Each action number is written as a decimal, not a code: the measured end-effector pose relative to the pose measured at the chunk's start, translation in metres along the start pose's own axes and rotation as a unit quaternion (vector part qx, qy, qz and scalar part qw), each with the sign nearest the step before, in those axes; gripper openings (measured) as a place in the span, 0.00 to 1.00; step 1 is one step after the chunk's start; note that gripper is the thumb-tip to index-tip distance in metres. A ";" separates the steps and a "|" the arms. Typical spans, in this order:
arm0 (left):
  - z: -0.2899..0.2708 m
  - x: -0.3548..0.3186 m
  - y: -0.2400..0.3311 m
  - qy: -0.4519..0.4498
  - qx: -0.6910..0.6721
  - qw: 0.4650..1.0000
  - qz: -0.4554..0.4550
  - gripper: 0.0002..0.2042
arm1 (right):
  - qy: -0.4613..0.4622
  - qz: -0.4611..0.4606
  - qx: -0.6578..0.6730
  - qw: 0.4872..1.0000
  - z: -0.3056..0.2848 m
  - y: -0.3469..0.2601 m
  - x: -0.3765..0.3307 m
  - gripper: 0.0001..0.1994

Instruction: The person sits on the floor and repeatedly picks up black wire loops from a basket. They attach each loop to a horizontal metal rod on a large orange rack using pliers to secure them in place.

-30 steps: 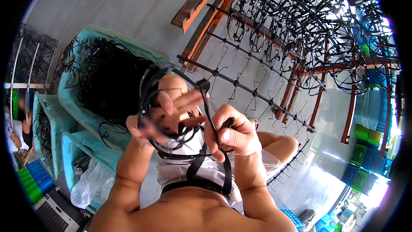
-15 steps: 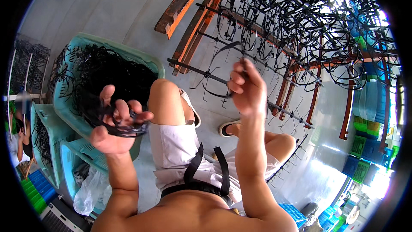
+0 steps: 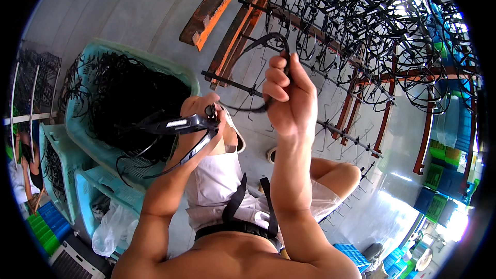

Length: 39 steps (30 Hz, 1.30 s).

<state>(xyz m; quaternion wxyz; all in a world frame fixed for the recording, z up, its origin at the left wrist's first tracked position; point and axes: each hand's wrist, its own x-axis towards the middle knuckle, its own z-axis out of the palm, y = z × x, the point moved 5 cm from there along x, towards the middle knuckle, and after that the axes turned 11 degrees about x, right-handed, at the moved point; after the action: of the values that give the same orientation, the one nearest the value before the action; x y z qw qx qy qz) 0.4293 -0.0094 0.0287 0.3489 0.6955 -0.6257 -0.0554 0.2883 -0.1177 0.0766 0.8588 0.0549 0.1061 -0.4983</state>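
My right hand (image 3: pixel 290 90) is raised in front of the rack, fingers closed on a thin, curved black plastic frame (image 3: pixel 266 39) shaped like a spectacle frame. One of its ends bends over the hand; a lower curve reaches left towards my other hand. Beside my knee, my left hand (image 3: pixel 201 124) is closed around glossy black plastic frames (image 3: pixel 178 125), whose arms trail over my forearm. How many pieces it holds I cannot tell. Behind that hand stands a pale green basket (image 3: pixel 82 134) heaped with black frames (image 3: pixel 134 93).
A rusty orange rack (image 3: pixel 219 62) with hooked black bars (image 3: pixel 235 83) stands ahead. Many black frames (image 3: pixel 356 26) hang at upper right. More green crates (image 3: pixel 59 150) and a clear plastic bag (image 3: pixel 111 232) are at left. Another person (image 3: pixel 31 168) sits at the far left.
My left hand has swung right from over the basket towards my knee, closing around frames. My right hand has shifted slightly left and up with its frame.
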 end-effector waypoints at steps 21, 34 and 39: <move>0.019 0.011 0.015 -0.023 0.164 0.982 0.094 0.09 | 0.119 -0.132 -0.216 0.960 -0.114 0.039 0.037 0.07; 0.018 0.012 0.009 -0.029 0.145 0.985 0.086 0.14 | 0.089 -0.152 -0.284 0.942 -0.116 0.038 0.033 0.07; 0.021 0.009 -0.003 -0.068 0.104 0.992 0.024 0.20 | 0.098 -0.141 -0.275 0.946 -0.105 0.041 0.027 0.07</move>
<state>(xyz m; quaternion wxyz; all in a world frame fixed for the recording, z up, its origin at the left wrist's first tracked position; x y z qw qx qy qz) 0.4233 -0.0262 0.0144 0.2326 0.7073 -0.6670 -0.0286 0.3234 -0.0988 -0.0321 0.7471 -0.1500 0.3290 -0.5578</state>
